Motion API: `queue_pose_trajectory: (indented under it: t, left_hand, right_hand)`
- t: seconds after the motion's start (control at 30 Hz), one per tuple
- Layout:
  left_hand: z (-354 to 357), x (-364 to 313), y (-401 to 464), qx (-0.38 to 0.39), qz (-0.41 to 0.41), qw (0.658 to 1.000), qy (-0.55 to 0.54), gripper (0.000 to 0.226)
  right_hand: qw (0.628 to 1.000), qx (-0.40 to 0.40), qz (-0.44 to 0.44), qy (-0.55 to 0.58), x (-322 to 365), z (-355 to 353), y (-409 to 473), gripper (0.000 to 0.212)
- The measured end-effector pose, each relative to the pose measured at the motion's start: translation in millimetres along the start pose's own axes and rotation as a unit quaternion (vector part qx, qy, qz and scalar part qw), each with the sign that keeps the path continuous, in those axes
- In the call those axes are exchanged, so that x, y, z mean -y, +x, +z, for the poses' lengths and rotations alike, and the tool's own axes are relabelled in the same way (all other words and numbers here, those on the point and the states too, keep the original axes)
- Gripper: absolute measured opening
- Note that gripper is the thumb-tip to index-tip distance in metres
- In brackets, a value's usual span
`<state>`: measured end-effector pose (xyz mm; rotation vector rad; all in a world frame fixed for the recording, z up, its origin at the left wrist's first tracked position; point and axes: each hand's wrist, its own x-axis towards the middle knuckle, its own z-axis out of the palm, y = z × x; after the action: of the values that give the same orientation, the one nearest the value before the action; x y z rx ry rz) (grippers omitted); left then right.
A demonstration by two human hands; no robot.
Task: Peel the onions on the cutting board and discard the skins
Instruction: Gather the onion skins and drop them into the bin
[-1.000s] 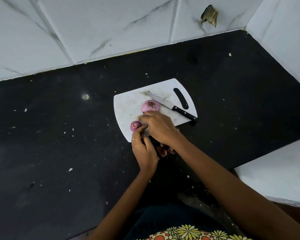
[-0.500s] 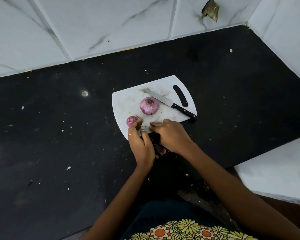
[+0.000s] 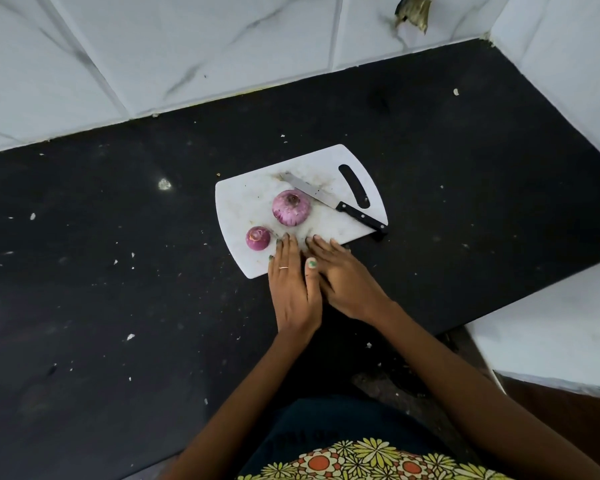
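Two peeled purple onions lie on the white cutting board (image 3: 250,199): a large onion (image 3: 291,207) near its middle and a small onion (image 3: 258,238) at its front left. My left hand (image 3: 291,282) lies flat, palm down, over the board's front edge, fingertips just right of the small onion. My right hand (image 3: 340,275) lies flat beside it, fingers straight, touching the board's near edge, and my left thumb lies against it. Any skins are hidden under my hands.
A black-handled knife (image 3: 333,202) lies diagonally on the board, blade toward the back left. The board sits on a black counter (image 3: 118,289) dotted with small white scraps. White marble tiles (image 3: 187,46) rise behind, and a white ledge (image 3: 551,327) stands at the right.
Both hands let go of the small onion and drew back to the board's front edge. They now lie flat side by side, covering the pile of skins seen earlier.
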<state>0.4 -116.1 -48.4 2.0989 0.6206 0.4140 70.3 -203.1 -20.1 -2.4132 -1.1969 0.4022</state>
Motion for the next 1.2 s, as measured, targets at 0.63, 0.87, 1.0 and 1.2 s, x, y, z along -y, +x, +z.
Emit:
queue_pose_trajectory:
  t: [0.63,0.87,1.0,1.2]
  left_hand:
    - [2.1,-16.2,-6.5,0.013,0.060,0.985,-0.159,0.064]
    - [2.6,-16.7,-30.4,-0.044,-0.058,0.997,0.016,0.070]
    - [11.5,-17.2,-33.6,0.057,0.006,0.997,0.041,0.091]
    - [-2.0,-17.7,-31.8,0.022,0.018,0.998,-0.049,0.069]
  right_hand:
    - [0.962,-0.226,0.113,0.104,-15.6,-12.6,-22.9,0.040]
    - [0.963,-0.056,0.257,-0.057,-10.3,5.2,-24.6,0.064]
    - [0.976,0.067,0.181,-0.103,5.8,17.9,-23.3,0.090]
    - [0.965,-0.163,0.173,0.115,-3.5,2.3,-42.7,0.044]
